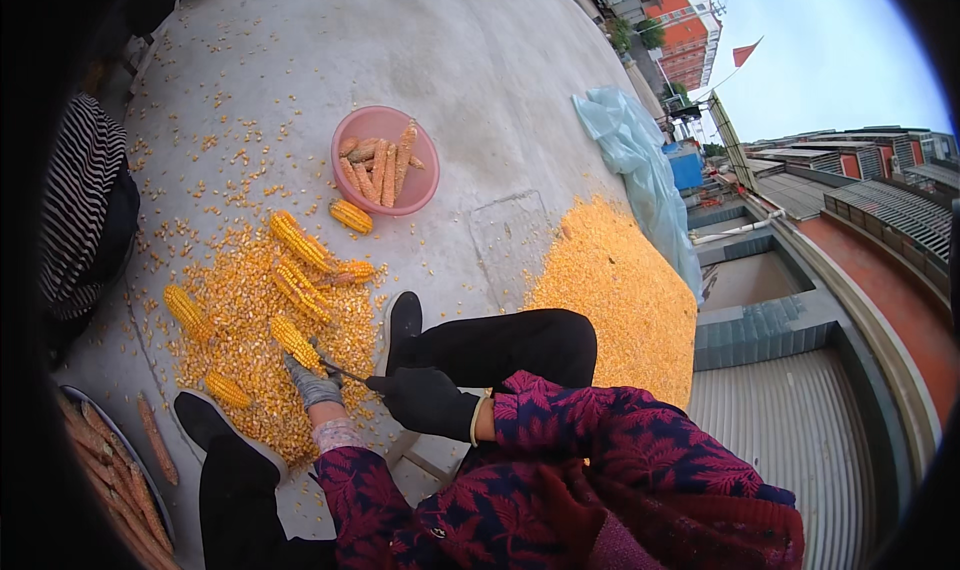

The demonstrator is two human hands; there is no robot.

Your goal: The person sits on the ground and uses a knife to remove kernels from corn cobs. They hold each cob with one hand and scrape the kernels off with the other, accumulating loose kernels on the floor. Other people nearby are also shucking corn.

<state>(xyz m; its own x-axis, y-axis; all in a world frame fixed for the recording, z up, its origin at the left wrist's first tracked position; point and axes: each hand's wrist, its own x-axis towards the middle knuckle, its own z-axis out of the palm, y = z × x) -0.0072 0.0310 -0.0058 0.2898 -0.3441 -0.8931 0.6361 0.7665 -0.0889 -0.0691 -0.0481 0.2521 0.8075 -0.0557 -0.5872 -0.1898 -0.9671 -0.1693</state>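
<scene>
My left hand (312,381), in a grey glove, holds an ear of yellow corn (295,341) over a heap of loose kernels (247,277). My right hand (431,403) wears a black glove and is shut on a thin dark tool (345,373), whose far end meets the ear near its lower end; the tip is hidden. Several more ears (303,241) lie on and around the heap, some partly stripped of kernels. One short ear (350,216) rests beside a pink plastic basin (429,195) with bare cobs (380,172) in it.
At the lower left stands a basin (142,465) full of bare cobs, one cob (157,439) beside it. A person in striped clothing (82,195) is at the left. A large kernel pile (615,292) and plastic sheeting (637,172) lie to the right. Kernels are scattered over the concrete (480,82).
</scene>
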